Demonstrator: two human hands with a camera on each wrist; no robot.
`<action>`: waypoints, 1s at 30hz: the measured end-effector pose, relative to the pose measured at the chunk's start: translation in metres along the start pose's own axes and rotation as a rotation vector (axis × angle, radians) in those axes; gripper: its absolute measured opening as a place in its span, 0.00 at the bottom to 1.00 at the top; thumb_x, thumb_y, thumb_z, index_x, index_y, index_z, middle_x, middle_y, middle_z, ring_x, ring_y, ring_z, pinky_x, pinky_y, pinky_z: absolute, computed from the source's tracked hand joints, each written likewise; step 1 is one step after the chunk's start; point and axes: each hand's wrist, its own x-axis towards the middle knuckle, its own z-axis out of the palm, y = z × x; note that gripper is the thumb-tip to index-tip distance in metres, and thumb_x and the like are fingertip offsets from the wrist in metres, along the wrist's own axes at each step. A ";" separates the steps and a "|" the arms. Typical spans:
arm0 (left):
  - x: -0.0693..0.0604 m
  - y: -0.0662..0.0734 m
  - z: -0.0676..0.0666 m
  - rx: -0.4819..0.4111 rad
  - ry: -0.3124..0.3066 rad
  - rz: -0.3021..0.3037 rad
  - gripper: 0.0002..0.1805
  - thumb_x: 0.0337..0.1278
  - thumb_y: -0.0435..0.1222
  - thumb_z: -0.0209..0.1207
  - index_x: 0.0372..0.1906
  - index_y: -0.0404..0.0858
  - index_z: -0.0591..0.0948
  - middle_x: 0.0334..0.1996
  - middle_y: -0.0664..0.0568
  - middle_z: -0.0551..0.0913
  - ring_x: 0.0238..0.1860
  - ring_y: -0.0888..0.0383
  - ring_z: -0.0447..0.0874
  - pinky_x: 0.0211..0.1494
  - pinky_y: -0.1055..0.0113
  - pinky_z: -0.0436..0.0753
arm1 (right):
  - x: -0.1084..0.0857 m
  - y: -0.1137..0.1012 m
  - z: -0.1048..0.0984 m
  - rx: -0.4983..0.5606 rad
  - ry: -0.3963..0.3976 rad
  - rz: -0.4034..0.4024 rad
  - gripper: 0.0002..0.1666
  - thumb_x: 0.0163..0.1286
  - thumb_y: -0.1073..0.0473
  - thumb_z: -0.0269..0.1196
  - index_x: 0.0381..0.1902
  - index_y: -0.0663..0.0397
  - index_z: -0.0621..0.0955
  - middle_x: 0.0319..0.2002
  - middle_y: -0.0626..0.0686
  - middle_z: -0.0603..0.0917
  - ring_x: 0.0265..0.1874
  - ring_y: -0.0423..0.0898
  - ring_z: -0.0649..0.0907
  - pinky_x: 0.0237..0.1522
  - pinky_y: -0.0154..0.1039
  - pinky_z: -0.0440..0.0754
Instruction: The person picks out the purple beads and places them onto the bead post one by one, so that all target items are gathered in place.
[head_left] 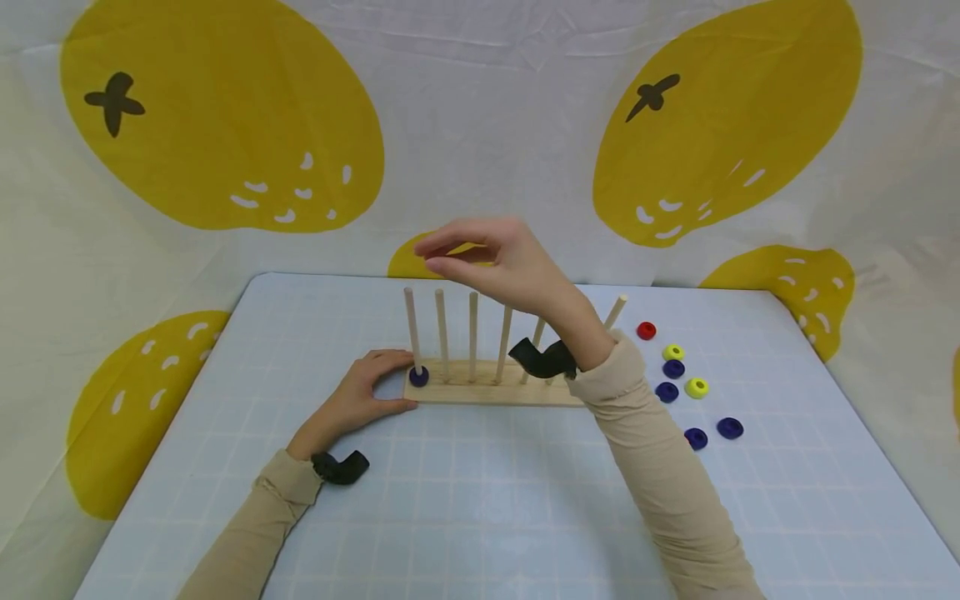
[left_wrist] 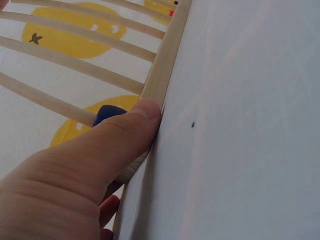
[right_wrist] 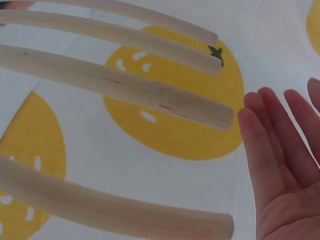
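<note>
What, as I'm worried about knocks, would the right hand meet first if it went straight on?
Probably the cloth: the right hand points left, above the pegs in the head view, with nothing visible in between, though depth is unclear.

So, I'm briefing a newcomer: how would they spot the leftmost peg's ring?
On the table is a rack, its left end gripped by the left hand. At the base of the leftmost peg sits a dark blue ring; other rings in view lie loose, on no peg.
</note>
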 end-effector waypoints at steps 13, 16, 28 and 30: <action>-0.001 -0.004 0.001 0.030 0.003 0.006 0.38 0.42 0.38 0.78 0.63 0.38 0.78 0.62 0.47 0.77 0.64 0.46 0.70 0.66 0.44 0.67 | -0.016 -0.012 -0.023 -0.010 0.084 -0.021 0.12 0.66 0.72 0.64 0.47 0.65 0.86 0.45 0.55 0.87 0.45 0.49 0.86 0.48 0.45 0.84; -0.001 -0.005 0.001 0.026 0.002 0.006 0.38 0.43 0.37 0.78 0.63 0.37 0.78 0.62 0.47 0.77 0.64 0.46 0.69 0.66 0.44 0.67 | -0.021 -0.015 -0.030 -0.009 0.100 -0.023 0.12 0.67 0.74 0.63 0.47 0.66 0.85 0.46 0.58 0.87 0.45 0.51 0.85 0.49 0.45 0.84; -0.001 -0.006 0.002 0.028 0.003 0.006 0.38 0.43 0.38 0.78 0.63 0.38 0.78 0.62 0.47 0.77 0.65 0.46 0.69 0.67 0.44 0.66 | -0.045 -0.031 -0.052 -0.038 0.203 0.002 0.11 0.68 0.73 0.62 0.47 0.67 0.85 0.46 0.59 0.86 0.47 0.54 0.83 0.53 0.41 0.82; -0.001 -0.005 0.002 0.028 0.002 0.005 0.38 0.43 0.39 0.78 0.63 0.38 0.78 0.62 0.47 0.77 0.65 0.46 0.69 0.67 0.44 0.66 | -0.050 -0.033 -0.056 -0.040 0.220 0.005 0.11 0.68 0.73 0.62 0.47 0.68 0.85 0.46 0.59 0.86 0.47 0.55 0.83 0.53 0.41 0.82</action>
